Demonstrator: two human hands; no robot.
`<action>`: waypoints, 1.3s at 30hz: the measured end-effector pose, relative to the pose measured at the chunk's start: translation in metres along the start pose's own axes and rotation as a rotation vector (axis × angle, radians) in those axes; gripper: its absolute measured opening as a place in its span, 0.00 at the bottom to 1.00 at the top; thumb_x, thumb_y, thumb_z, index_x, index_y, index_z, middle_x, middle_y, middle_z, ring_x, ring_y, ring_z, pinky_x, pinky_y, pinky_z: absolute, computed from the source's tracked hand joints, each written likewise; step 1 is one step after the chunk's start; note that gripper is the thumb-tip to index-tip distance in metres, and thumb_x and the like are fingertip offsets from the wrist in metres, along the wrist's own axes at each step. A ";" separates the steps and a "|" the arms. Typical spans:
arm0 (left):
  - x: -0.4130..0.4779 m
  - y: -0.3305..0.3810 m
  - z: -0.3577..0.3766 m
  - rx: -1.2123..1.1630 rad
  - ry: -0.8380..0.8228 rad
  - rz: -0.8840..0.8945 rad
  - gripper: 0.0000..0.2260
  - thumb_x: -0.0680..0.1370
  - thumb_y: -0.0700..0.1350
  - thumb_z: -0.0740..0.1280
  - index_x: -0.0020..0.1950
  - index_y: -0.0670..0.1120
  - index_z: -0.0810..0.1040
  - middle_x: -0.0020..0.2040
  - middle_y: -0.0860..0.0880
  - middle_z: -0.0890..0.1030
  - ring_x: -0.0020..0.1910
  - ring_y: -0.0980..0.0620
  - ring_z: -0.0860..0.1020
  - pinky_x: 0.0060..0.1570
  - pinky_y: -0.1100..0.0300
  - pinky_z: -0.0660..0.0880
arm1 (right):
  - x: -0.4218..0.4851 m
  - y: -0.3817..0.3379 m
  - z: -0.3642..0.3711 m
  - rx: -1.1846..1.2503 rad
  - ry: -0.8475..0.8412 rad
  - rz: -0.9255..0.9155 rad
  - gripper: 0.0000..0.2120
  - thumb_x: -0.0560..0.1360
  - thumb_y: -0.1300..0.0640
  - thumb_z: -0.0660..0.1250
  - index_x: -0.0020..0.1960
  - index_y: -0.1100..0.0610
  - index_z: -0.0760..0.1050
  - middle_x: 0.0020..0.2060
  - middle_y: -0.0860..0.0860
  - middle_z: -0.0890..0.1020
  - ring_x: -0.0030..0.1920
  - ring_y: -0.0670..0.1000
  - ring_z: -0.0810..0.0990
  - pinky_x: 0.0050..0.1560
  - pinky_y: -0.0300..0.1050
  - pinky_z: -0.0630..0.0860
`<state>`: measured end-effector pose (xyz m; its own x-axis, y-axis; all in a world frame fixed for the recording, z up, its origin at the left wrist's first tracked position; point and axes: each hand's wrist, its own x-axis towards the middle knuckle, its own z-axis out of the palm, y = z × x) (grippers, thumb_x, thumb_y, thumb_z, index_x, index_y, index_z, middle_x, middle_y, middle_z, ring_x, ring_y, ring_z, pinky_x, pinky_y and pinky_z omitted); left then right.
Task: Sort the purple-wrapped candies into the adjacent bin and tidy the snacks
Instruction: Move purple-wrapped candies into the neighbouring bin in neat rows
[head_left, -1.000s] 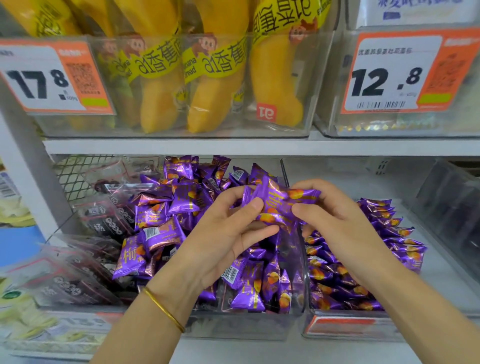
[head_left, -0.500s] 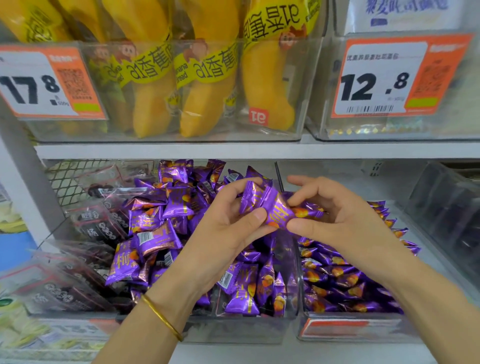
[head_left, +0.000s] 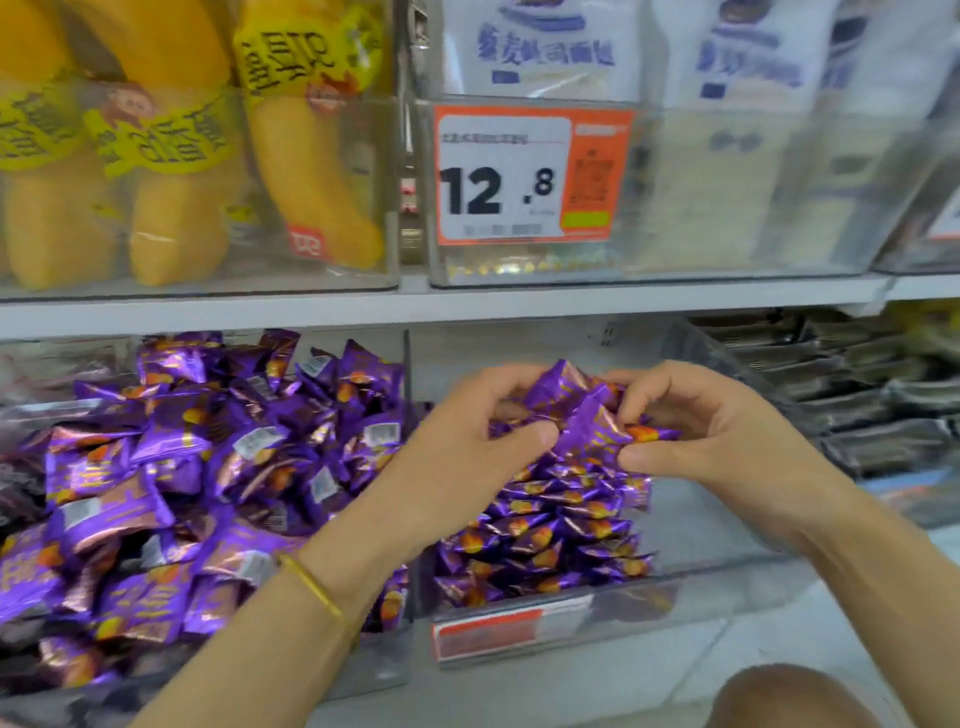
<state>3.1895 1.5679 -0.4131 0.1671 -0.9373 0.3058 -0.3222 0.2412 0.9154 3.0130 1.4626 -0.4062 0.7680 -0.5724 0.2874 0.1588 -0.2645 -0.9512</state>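
Left hand (head_left: 467, 462) and right hand (head_left: 706, 441) pinch a clutch of candies (head_left: 582, 415) just above the bin (head_left: 623, 608); slick wrappers, loose pinch, one could slip and miss it

Shop: price tag (head_left: 530, 176) on clear bins, stocked shelf (head_left: 415, 306) w/ snacks.

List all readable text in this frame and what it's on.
"12 .8": orange-and-white price tag.
Yellow bands on banana-shaped packs: characters, too blurred.
White bags: blue characters, too blurred.
Purple candy wrappers: barcodes and print, too small.
Red label on the right bin: unreadable.
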 end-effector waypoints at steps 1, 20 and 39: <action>0.007 -0.005 0.012 0.065 -0.040 -0.005 0.17 0.75 0.38 0.66 0.56 0.59 0.73 0.56 0.52 0.79 0.55 0.61 0.76 0.60 0.63 0.72 | -0.006 0.000 -0.016 -0.041 0.037 0.020 0.16 0.54 0.59 0.80 0.37 0.53 0.78 0.54 0.51 0.83 0.49 0.49 0.82 0.47 0.37 0.77; 0.030 -0.075 0.070 0.876 -0.386 -0.133 0.14 0.76 0.47 0.67 0.61 0.56 0.77 0.72 0.56 0.65 0.68 0.50 0.59 0.67 0.56 0.58 | -0.002 0.091 -0.079 -0.769 -0.201 0.556 0.23 0.65 0.69 0.74 0.52 0.56 0.66 0.47 0.53 0.74 0.40 0.51 0.74 0.39 0.40 0.74; 0.026 -0.058 0.063 0.798 -0.323 -0.019 0.14 0.77 0.45 0.65 0.63 0.50 0.76 0.66 0.53 0.71 0.66 0.56 0.63 0.60 0.70 0.53 | -0.007 0.072 -0.072 -0.823 -0.178 0.779 0.42 0.67 0.66 0.75 0.73 0.56 0.55 0.59 0.60 0.74 0.38 0.53 0.81 0.40 0.43 0.79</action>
<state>3.1543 1.5138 -0.4746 -0.0550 -0.9942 0.0922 -0.9010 0.0892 0.4245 2.9746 1.3918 -0.4692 0.5670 -0.7030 -0.4294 -0.8018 -0.3513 -0.4834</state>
